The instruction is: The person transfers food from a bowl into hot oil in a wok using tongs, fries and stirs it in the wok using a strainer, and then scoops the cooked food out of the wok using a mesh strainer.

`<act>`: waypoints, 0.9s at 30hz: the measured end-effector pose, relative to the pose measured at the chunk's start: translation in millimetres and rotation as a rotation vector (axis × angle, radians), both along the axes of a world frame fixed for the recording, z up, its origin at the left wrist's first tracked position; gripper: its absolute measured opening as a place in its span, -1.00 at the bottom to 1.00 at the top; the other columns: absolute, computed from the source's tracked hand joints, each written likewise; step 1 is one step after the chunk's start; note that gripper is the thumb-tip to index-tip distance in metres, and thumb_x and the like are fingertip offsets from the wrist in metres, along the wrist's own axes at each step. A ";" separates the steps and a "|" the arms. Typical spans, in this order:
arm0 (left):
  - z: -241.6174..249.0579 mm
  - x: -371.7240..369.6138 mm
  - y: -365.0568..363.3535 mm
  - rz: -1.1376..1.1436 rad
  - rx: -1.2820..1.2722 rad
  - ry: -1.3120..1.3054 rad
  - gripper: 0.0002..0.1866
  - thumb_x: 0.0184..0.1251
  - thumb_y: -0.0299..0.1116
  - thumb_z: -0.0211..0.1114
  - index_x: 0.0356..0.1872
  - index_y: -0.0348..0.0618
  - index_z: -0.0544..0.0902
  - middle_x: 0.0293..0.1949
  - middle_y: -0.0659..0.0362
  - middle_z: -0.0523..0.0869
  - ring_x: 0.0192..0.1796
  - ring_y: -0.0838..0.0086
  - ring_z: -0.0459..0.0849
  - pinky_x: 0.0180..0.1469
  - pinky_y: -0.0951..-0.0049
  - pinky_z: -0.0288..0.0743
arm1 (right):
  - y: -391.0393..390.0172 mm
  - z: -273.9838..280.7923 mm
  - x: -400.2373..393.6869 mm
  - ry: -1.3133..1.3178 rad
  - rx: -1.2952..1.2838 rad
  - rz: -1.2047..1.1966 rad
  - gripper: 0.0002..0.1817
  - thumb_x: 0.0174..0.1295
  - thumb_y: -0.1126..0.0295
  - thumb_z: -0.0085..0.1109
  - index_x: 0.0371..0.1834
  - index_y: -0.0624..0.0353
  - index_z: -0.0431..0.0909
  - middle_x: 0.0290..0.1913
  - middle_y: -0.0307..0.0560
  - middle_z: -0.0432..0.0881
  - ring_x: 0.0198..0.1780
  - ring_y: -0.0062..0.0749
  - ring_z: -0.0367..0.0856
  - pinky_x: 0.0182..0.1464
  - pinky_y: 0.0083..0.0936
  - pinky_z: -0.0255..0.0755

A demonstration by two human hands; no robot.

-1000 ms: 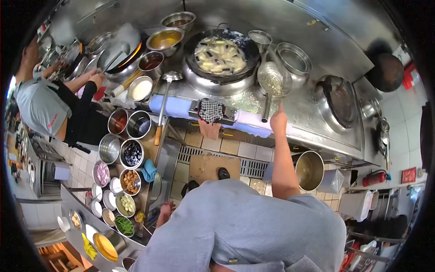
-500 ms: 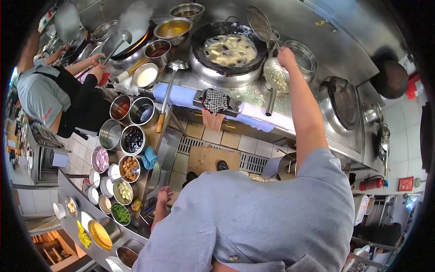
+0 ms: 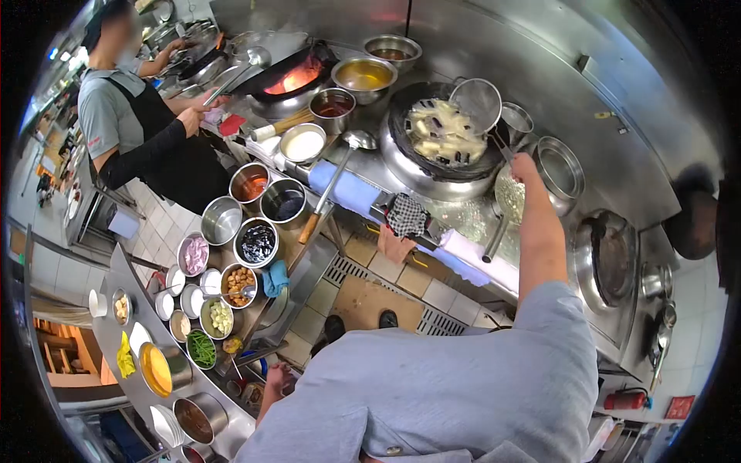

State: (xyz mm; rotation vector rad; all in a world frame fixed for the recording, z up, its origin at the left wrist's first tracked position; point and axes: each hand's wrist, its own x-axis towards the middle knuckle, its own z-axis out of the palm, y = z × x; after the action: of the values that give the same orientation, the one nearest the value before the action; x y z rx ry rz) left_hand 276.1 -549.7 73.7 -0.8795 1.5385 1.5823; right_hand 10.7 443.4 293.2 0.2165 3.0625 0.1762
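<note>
My right hand (image 3: 524,167) is closed around the handle of a round wire-mesh skimmer (image 3: 476,103). The skimmer's mesh is over the right rear part of a big wok (image 3: 397,116). Pale and dark purple pieces, eggplant by their look, bubble in the wok's oil (image 3: 444,137). Below my right hand, a perforated strainer (image 3: 509,197) with a thick handle rests on the stove and holds small bits. My left hand (image 3: 279,376) hangs low beside my body near the ingredient cart, fingers loosely apart, nothing visible in it.
A wooden-handled ladle (image 3: 332,189) bridges stove and cart. Left stand bowls of sauces, black pieces (image 3: 255,241), brown chunks (image 3: 238,285) and green beans (image 3: 201,349). A co-worker (image 3: 139,131) holds a ladle by a flaming wok (image 3: 297,77). Another wok (image 3: 606,258) sits right.
My right hand has brought the skimmer from behind the wok's right side to above the frying pieces. The view has turned, and flame now shows in the co-worker's wok.
</note>
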 end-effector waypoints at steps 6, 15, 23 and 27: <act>22.3 4.2 25.9 -0.220 -0.132 0.200 -0.91 0.27 -0.20 0.06 -0.31 0.10 0.42 -0.45 0.31 0.53 -0.55 0.49 0.50 -0.63 0.45 0.27 | -141.5 22.4 12.8 0.130 -1.401 -0.749 -0.89 0.20 0.48 -0.08 -0.49 0.13 0.37 -0.66 -0.21 0.40 -0.78 -0.62 0.25 -0.84 -0.62 0.11; -25.1 -53.5 30.2 -0.269 0.073 0.096 -0.78 0.27 -0.19 0.03 -0.11 0.06 0.43 -0.30 0.24 0.55 -0.28 0.38 0.55 -0.39 0.32 0.33 | -257.7 25.1 52.3 0.252 -1.993 -0.698 -0.98 0.27 0.49 -0.10 -0.29 0.12 0.28 -0.56 -0.18 0.38 -0.74 -0.71 0.18 -0.79 -0.76 0.06; -69.2 -129.0 48.1 -0.597 0.120 0.130 -0.79 0.23 -0.18 0.05 -0.16 0.02 0.46 -0.37 0.21 0.59 -0.42 0.39 0.59 -0.53 0.38 0.32 | -287.8 32.5 41.9 0.512 -2.166 -0.752 -0.94 0.21 0.52 -0.14 -0.29 0.23 0.33 -0.54 -0.12 0.38 -0.76 -0.66 0.15 -0.78 -0.70 0.03; -54.1 -140.9 75.7 -0.526 0.038 0.229 -0.87 0.23 -0.24 0.08 -0.25 0.03 0.46 -0.50 0.29 0.51 -0.51 0.47 0.50 -0.59 0.41 0.29 | -313.2 50.8 76.8 0.649 -1.884 -0.735 -0.85 0.23 0.48 -0.14 -0.15 0.19 0.30 -0.50 -0.08 0.40 -0.75 -0.63 0.17 -0.77 -0.67 0.06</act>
State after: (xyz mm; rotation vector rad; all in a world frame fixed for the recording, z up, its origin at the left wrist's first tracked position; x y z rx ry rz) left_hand 135.2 -474.0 19.6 -0.2379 1.7150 1.3444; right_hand 87.5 130.2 343.9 1.1542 1.8379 -2.7441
